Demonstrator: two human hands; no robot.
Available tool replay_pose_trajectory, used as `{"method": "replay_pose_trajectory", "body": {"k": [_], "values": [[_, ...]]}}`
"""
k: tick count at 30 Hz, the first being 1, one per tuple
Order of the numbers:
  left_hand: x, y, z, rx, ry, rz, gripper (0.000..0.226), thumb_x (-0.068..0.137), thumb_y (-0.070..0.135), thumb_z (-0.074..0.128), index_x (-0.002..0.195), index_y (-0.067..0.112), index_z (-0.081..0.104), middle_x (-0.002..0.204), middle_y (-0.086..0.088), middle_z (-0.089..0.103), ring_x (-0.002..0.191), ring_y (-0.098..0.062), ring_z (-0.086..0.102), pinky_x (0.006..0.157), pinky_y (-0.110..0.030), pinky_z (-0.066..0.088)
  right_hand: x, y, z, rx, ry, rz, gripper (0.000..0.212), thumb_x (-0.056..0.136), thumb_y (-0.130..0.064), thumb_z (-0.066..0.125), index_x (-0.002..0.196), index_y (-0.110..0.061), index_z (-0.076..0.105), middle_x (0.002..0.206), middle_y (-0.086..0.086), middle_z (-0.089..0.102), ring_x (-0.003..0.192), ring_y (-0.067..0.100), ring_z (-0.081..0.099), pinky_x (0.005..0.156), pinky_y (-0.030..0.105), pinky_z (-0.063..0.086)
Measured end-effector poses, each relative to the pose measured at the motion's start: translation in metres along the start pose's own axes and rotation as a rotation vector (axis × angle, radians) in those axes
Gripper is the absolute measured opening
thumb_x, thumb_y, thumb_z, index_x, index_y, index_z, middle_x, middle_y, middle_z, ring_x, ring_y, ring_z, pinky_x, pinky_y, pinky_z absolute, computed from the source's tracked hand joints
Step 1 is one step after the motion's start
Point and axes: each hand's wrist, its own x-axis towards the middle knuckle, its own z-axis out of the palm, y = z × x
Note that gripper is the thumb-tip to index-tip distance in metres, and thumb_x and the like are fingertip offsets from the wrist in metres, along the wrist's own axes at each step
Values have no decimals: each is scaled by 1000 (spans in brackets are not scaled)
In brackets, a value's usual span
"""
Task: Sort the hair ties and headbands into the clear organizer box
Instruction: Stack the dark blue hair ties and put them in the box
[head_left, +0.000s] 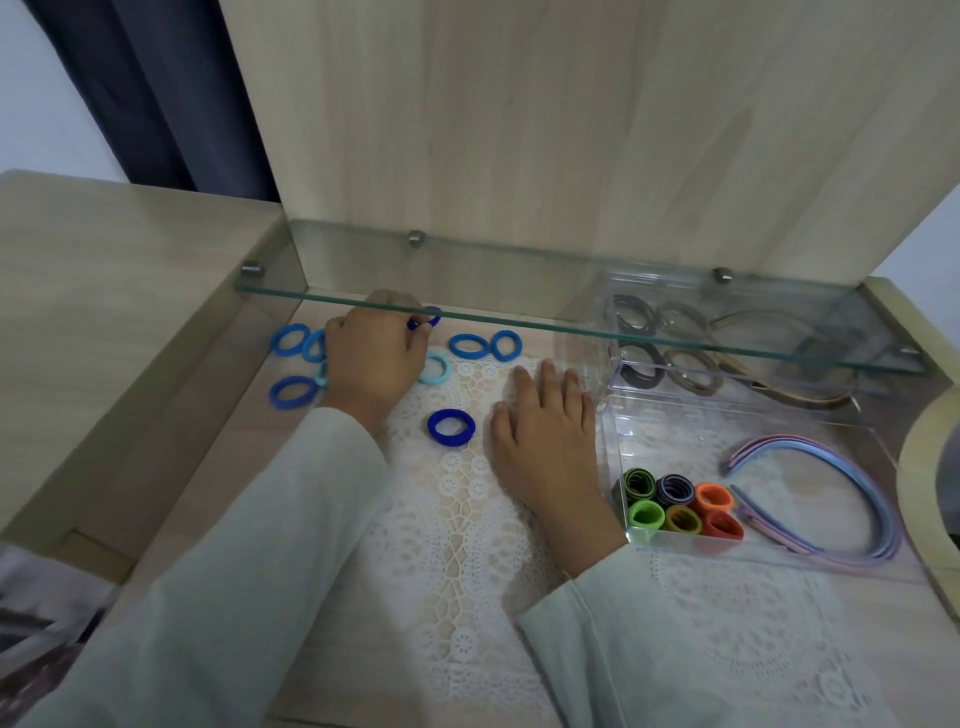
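Several blue hair ties (470, 345) lie loose on the lace mat (467, 545), left of the clear organizer box (675, 436). The left hand (374, 364) pinches one dark blue tie (425, 318) at its fingertips, right under the front edge of the glass shelf (519, 270). The right hand (545, 436) lies flat on the mat, holding nothing, just beside the box wall. To pick well, the person should draw the tie low and towards themselves, clear of the glass, before lifting. Gathering neighbouring blues into the same hand would likely save trips. They probably belong beside the coloured ties (675, 506) packed in the box's near corner, apart from the pastel headbands (852, 483).
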Motion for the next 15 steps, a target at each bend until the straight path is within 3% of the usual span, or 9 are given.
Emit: {"method": "replay_pose_trajectory", "body": {"k": [4,7,10,15], "values": [[-29,-10,-6,-152,86,125,27,95,36,48,106,20,67,105,-3,66,93,-27,63,82,-47,49,-2,0,-1,1,7,-2,55,100,-40,30,151,-20,22,160,10,12,147,31,5,118,44,2],[-54,-11,-13,-249,174,301,19,97,26,53,103,15,67,102,1,68,86,-22,64,74,-44,48,-2,-1,-1,0,15,-4,55,100,-39,30,150,-19,23,160,11,14,147,31,6,118,44,3],[-72,-10,-17,-323,146,436,15,96,21,59,103,12,69,104,0,67,94,-19,64,77,-45,51,-3,-1,-1,6,19,-4,55,99,-39,31,150,-19,25,159,11,15,146,31,7,118,44,4],[-88,-12,-21,-304,95,472,15,94,22,59,104,16,69,112,1,66,109,-19,62,84,-47,50,-5,0,-5,62,36,-17,52,98,-35,37,147,-17,33,157,11,22,145,31,12,117,44,6]]}}
